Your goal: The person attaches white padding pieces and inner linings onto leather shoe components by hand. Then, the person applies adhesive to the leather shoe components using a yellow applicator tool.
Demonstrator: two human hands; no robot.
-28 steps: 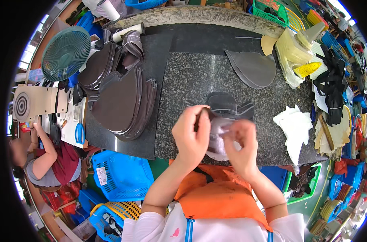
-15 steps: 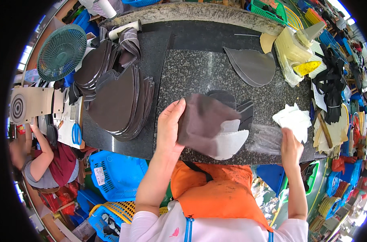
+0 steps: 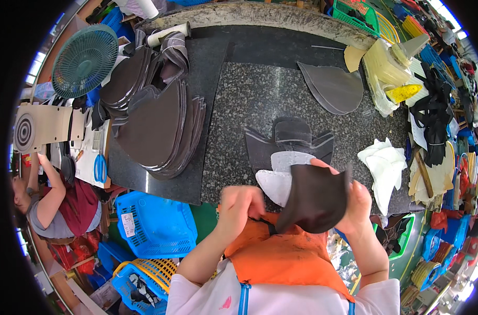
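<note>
Dark brown sheet [image 3: 316, 199] is clamped by fingers of right hand [image 3: 356, 209]; at its nine o'clock, left hand [image 3: 238, 208] is blurred, finger closure cannot be told.

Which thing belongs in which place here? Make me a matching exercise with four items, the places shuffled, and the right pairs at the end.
Things
1. Curved dark piece
2. Stack of brown pieces
3. Jagged white pieces
4. Blue basket with a white label

Places
A. On the right part of the table
B. Below the table's near edge, on the left
C. In the right hand
D. On the left part of the table

Right pairs: 1-C, 2-D, 3-A, 4-B
</note>
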